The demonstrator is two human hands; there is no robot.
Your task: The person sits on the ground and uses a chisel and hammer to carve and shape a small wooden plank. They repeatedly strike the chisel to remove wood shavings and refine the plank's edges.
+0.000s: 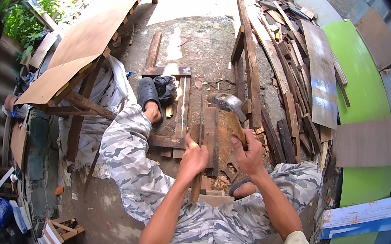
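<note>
My right hand (249, 153) is wrapped round the wooden handle of a hammer (227, 102). The hammer's worn metal head points up and left, above a dark wooden block (212, 134). Just left of that block, my left hand (194, 158) is closed round a narrow wooden strip (196, 190), whose lower end sticks out below the fist. A thin dark rod (201, 111) runs up from the same hand; whether it is fixed to the strip I cannot tell. Sawdust and small scraps lie under the right hand.
A wooden frame (181, 109) lies by my left foot, beside a black plastic bag (167, 87). An upright wooden frame (249, 61) stands ahead right. A sheet-topped table (82, 38) is at the far left. Piled timber (290, 56) and green panels (358, 73) line the right.
</note>
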